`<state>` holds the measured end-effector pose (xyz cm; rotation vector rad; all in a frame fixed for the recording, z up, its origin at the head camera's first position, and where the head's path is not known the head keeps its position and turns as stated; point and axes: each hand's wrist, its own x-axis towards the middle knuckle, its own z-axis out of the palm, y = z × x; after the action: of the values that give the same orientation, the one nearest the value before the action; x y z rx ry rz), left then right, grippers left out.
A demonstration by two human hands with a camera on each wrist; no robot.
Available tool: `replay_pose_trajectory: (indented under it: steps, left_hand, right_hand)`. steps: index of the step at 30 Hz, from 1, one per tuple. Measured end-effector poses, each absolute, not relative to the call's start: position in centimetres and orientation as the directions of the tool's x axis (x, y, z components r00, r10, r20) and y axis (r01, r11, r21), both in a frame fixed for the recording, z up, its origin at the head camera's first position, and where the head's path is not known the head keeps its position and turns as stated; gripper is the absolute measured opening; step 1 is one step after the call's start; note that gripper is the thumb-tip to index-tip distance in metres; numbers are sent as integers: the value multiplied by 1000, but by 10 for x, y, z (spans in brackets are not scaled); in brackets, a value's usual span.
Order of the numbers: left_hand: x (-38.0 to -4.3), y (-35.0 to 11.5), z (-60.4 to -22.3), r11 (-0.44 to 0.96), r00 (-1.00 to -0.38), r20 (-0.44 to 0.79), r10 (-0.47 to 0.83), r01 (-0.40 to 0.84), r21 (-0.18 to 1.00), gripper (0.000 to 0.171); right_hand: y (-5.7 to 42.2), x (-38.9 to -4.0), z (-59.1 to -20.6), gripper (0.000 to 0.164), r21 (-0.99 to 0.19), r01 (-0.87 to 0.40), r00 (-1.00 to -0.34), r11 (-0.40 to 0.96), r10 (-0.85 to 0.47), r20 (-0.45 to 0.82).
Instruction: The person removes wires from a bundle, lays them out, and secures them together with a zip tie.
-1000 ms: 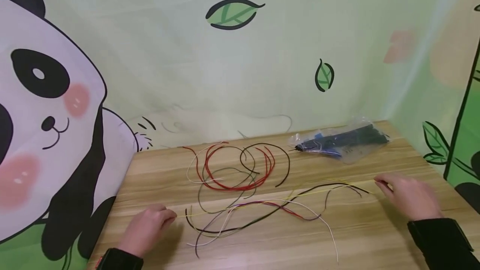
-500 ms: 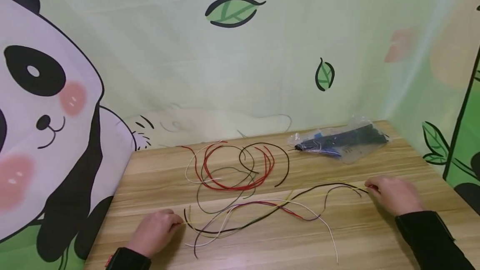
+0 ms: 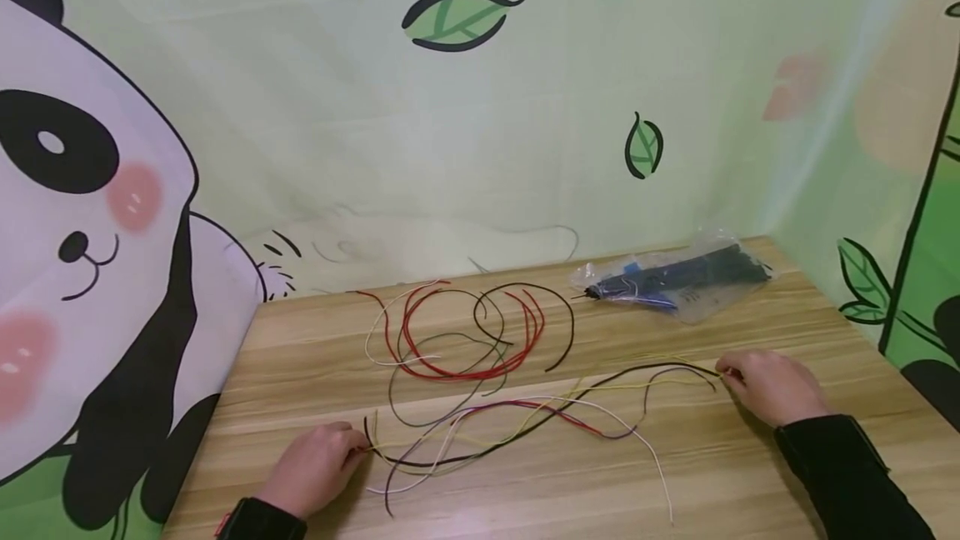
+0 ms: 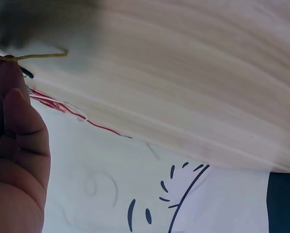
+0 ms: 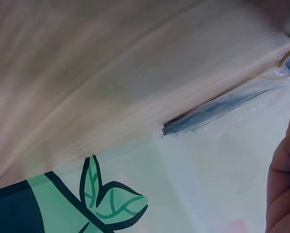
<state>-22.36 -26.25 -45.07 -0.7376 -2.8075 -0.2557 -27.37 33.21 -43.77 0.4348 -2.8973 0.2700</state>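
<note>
Your left hand (image 3: 311, 465) and right hand (image 3: 776, 386) clamp fingers (image 4: 14, 80) on yellow wire (image 4: 45, 55), likely laying it along black wire (image 3: 517, 437); probably release next.

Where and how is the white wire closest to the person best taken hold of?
Probably at the picture-right tail of the white wire, pinched from the near side: this thin end points toward the person and crosses nothing, while farther left it crosses the black wire.

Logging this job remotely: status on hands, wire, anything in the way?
Left hand pinches yellow wire. Right hand pinches yellow too, black wire alongside. Possible snag: white wire crosses black between hands.
</note>
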Motion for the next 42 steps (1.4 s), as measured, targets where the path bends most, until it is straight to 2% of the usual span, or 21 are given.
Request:
replay_pose_trajectory:
  steps: [14,21,33,42]
  left_hand:
    - [-223,-255,-443,861,-831,345,437,498,108,14]
    - [-222,-255,-439,865,-835,357,420,487,122,11]
    - [-221,-262,-437,861,-807,422,414,498,107,12]
    - [-219,-265,-434,869,-798,453,398,487,94,13]
  right_hand:
    - [334,-266,-434,22,-220,-293,-941,930,-241,236]
    - [341,-260,-432,27,-225,-242,-948,944,-181,262]
    - [352,-253,-422,29,-244,-139,-950,960,-60,307]
    - [351,-253,-417,23,-234,-168,-945,958,-89,314]
